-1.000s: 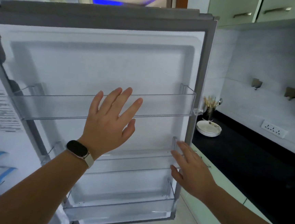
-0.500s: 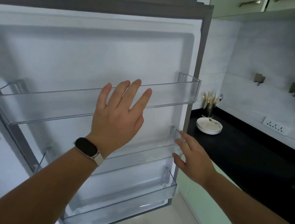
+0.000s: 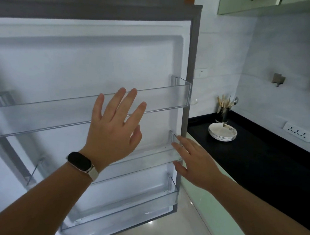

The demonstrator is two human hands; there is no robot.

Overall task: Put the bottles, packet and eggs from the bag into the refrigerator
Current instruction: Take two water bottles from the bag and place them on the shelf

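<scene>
Fingers spread and empty, the left hand [image 3: 111, 130] lies over the upper clear plastic shelf [image 3: 163, 97] of the open white refrigerator door [image 3: 80, 64], the right hand [image 3: 196, 165] at its free edge; bag, bottles, packet and eggs are out of sight.

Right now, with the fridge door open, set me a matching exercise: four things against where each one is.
Things:
1. left hand
2. right hand
3. plates
4. cutlery cup

Places:
A. stacked on the black counter
B. fingers spread, in front of the top door shelf
C. standing in the corner by the wall
D. at the right end of the middle door shelf

Pairs: 1-B, 2-D, 3-A, 4-C
</scene>
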